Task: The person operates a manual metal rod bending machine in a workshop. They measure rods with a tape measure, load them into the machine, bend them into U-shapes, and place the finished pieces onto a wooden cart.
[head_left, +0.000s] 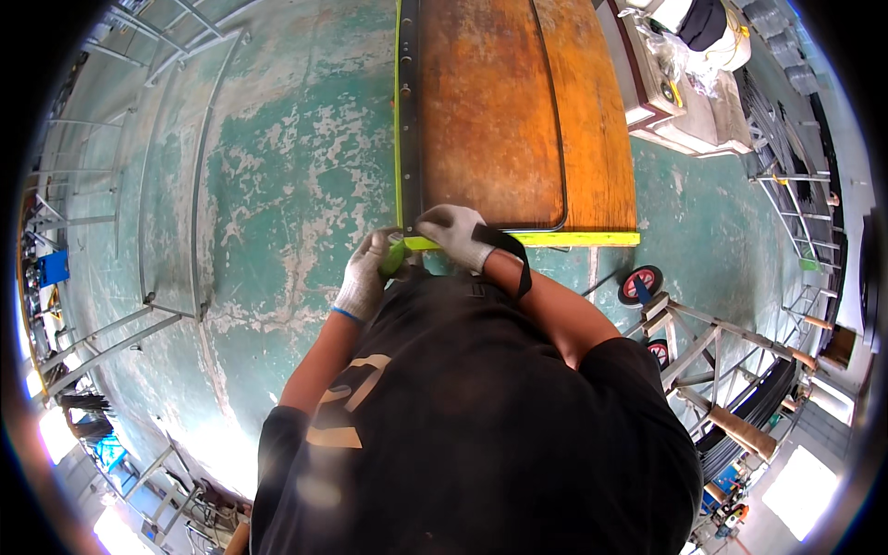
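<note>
At the near left corner of the wooden table (490,111), my left hand (363,277), in a white knit glove, is closed around a bright green piece (393,257) whose kind I cannot make out. My right hand (451,231), gloved too, rests over the same corner with its fingers bent together; whatever they pinch is hidden. A loose black strip (507,245) passes over my right wrist and hangs down beside the forearm. Under the right fingertips ends a dark bar (411,120) with spaced holes or studs, running along the table's left edge.
Yellow-green edging (573,239) lines the tabletop, and a thin black rod or cord (559,139) bends across it. Beyond the right side stands a cluttered cabinet (684,111). A wheeled metal frame (694,347) is near right; metal racks (199,185) stand left on the worn green floor (296,166).
</note>
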Action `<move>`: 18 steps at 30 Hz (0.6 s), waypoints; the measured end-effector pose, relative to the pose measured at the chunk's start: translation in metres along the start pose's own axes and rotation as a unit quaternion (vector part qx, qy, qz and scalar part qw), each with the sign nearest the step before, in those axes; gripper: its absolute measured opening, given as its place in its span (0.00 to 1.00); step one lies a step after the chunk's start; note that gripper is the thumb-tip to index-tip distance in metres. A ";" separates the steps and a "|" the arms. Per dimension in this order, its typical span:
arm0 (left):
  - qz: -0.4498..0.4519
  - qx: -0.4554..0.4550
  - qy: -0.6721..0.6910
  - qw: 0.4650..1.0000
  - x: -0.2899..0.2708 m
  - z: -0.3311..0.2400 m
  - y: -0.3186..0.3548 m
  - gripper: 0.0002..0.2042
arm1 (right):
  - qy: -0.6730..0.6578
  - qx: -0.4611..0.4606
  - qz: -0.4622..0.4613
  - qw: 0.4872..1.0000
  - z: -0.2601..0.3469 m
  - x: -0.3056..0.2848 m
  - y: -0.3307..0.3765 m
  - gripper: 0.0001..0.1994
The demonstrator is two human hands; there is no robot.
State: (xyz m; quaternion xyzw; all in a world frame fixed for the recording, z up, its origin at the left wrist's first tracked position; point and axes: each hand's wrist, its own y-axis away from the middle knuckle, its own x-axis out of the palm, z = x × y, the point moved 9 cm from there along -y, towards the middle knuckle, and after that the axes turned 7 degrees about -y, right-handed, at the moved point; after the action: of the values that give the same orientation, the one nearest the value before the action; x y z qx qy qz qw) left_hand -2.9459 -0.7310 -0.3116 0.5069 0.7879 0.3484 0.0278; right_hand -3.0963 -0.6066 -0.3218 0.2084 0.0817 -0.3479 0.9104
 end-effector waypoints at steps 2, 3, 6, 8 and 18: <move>-0.005 0.018 -0.077 0.997 0.001 -0.003 -0.003 0.30 | -0.142 0.132 0.103 0.976 0.038 0.008 0.015 0.17; -0.009 0.026 -0.116 0.993 0.003 -0.005 -0.005 0.29 | -0.192 0.110 0.127 0.967 0.030 0.021 0.012 0.17; -0.024 0.041 -0.281 0.959 0.008 -0.015 -0.006 0.28 | -0.118 0.119 0.117 0.979 0.043 0.010 0.014 0.16; -0.033 0.145 -0.350 0.925 0.013 -0.026 -0.005 0.29 | -0.097 0.130 0.134 0.978 0.045 0.006 0.018 0.16; -0.096 0.032 -0.456 0.884 -0.018 0.006 -0.008 0.21 | -0.286 -0.029 -0.159 0.945 0.030 -0.183 0.007 0.12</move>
State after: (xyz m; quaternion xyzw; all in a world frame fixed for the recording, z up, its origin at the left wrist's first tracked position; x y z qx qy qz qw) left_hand -2.9411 -0.7442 -0.3267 0.5327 0.7438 0.0492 0.4007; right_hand -3.2274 -0.5052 -0.2385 0.0583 -0.1398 -0.5302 0.8342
